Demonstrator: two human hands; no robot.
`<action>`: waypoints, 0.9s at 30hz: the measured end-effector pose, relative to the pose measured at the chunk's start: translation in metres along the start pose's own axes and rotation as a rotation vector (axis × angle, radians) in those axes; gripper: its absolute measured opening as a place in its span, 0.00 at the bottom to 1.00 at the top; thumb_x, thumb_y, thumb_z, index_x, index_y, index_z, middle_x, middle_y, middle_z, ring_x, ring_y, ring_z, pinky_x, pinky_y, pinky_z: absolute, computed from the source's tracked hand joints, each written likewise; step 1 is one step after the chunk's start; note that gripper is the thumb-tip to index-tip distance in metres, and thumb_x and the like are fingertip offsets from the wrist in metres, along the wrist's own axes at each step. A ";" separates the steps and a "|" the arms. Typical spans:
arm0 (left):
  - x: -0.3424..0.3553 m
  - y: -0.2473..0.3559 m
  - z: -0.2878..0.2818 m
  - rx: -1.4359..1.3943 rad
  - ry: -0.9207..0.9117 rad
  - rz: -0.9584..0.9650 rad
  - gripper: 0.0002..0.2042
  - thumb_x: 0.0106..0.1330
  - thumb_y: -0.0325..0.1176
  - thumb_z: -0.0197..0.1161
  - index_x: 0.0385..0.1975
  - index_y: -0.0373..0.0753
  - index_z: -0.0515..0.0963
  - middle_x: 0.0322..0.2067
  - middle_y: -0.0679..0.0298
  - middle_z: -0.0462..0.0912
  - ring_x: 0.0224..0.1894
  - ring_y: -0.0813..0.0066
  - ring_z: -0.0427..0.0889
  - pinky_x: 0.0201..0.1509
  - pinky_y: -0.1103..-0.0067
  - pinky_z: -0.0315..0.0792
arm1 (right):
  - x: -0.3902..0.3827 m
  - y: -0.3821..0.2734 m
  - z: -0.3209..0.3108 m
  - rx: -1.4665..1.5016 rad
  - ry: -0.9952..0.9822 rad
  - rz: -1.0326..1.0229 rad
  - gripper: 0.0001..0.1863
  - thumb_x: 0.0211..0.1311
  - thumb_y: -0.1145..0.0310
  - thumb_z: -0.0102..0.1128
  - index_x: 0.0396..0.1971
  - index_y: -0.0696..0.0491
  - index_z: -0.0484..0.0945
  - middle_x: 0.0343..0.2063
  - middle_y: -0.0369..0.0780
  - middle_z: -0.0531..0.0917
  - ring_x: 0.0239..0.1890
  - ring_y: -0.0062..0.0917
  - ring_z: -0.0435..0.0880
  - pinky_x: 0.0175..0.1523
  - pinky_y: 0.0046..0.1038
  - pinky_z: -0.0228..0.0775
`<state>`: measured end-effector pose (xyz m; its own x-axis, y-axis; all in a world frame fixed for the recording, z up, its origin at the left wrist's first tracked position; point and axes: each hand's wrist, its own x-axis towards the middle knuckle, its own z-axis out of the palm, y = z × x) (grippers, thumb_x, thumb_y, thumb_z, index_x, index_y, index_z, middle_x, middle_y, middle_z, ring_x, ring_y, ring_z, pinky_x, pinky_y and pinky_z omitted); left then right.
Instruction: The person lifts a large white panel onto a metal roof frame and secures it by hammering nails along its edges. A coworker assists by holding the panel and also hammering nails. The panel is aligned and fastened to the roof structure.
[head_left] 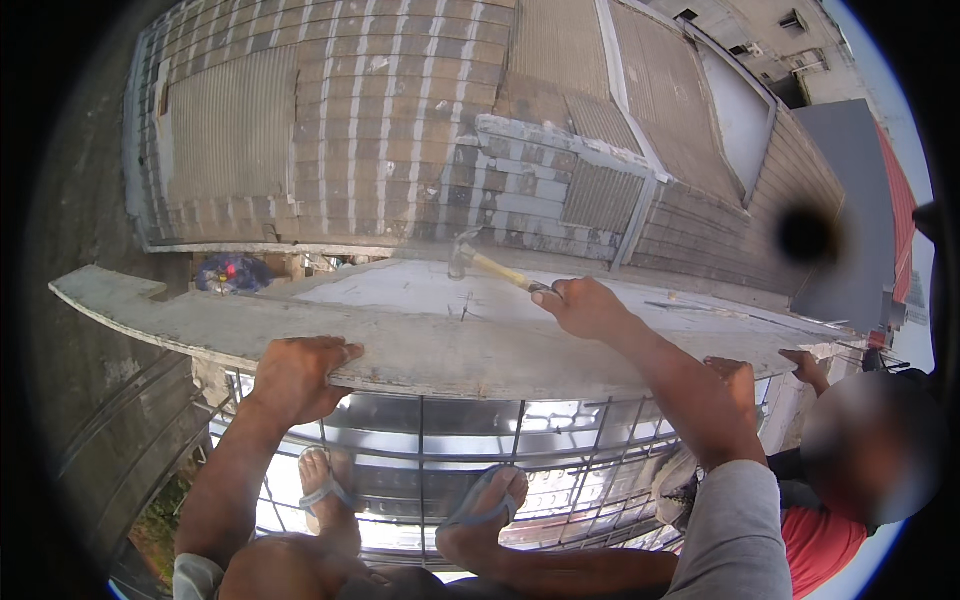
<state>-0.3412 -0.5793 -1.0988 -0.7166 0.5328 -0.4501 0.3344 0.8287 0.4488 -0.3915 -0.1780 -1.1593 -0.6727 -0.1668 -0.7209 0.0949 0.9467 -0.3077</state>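
A long, weathered grey board [440, 350] lies across the view in front of me. My left hand [300, 378] is closed over its near edge, thumb on top and fingers below. In my right hand [585, 308] is a hammer [492, 265] with a yellow handle; I grip it by the handle's end. The hammer's metal head is at the far left end of the handle, above the white sheet [385, 285] beyond the board. Thin, dark, nail-like pieces [466, 306] show below the hammer head; I cannot tell exactly what they are.
A metal bar grid [422, 450] lies under my sandalled feet, with a drop visible through it. A co-worker in a red shirt [820, 545] is at the right, with a hand [735, 383] on the board. Tiled and corrugated roofs [380, 130] spread beyond.
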 end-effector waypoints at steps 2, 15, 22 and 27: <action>0.000 -0.001 0.003 -0.014 0.040 0.019 0.23 0.48 0.35 0.73 0.49 0.45 0.83 0.46 0.59 0.86 0.46 0.63 0.85 0.50 0.72 0.79 | 0.002 0.002 -0.018 0.220 0.092 0.026 0.32 0.72 0.41 0.47 0.29 0.59 0.74 0.19 0.44 0.76 0.26 0.35 0.79 0.35 0.39 0.72; -0.001 -0.002 0.003 -0.014 0.067 0.035 0.22 0.50 0.41 0.74 0.48 0.45 0.83 0.45 0.62 0.86 0.44 0.63 0.86 0.47 0.71 0.79 | -0.001 0.002 -0.008 0.161 0.033 0.189 0.37 0.71 0.37 0.43 0.32 0.62 0.80 0.23 0.48 0.82 0.29 0.38 0.84 0.38 0.40 0.76; -0.003 -0.007 0.005 0.005 0.034 0.038 0.23 0.52 0.44 0.74 0.48 0.45 0.83 0.43 0.60 0.86 0.44 0.64 0.86 0.46 0.71 0.79 | -0.029 0.000 -0.028 0.675 0.298 0.172 0.34 0.72 0.38 0.46 0.28 0.59 0.74 0.16 0.38 0.73 0.20 0.26 0.76 0.25 0.33 0.69; -0.004 -0.008 0.007 0.019 0.080 0.066 0.23 0.52 0.44 0.74 0.48 0.45 0.83 0.43 0.59 0.86 0.43 0.63 0.86 0.47 0.72 0.79 | -0.017 -0.003 0.008 0.014 0.095 0.094 0.36 0.73 0.38 0.42 0.32 0.62 0.78 0.21 0.49 0.81 0.29 0.41 0.83 0.39 0.41 0.75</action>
<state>-0.3369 -0.5866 -1.1056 -0.7391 0.5716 -0.3562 0.3933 0.7957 0.4606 -0.3745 -0.1798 -1.1514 -0.7267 -0.0499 -0.6852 0.1708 0.9529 -0.2505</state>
